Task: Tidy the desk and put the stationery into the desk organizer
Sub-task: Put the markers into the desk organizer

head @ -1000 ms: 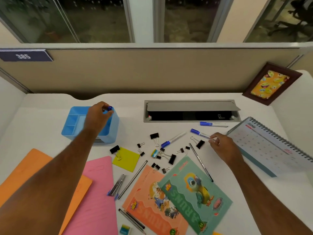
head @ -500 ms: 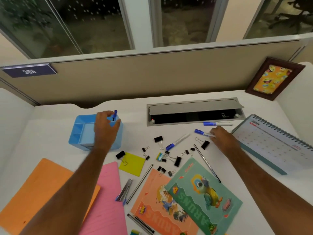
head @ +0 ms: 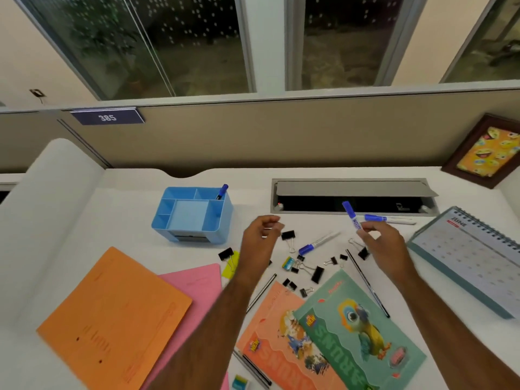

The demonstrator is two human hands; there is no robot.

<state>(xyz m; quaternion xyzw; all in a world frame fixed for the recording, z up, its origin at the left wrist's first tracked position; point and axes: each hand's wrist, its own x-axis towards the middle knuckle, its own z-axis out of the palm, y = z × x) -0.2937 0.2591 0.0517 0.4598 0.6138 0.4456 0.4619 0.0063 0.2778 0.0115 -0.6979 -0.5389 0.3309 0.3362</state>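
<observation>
Two hands: right hand (head: 378, 237) pinches a blue marker (head: 351, 216); left hand (head: 260, 237) hangs loosely curled, empty.

blue desk organizer (head: 194, 213) upright on desk, one blue-capped marker (head: 222, 191) standing tilted in its back right slot. second marker (head: 351, 215) off the desk, pinched, cap up. two more flat: one (head: 319, 243) mid-desk among black binder clips (head: 288, 235), one (head: 389, 219) by cable tray
</observation>
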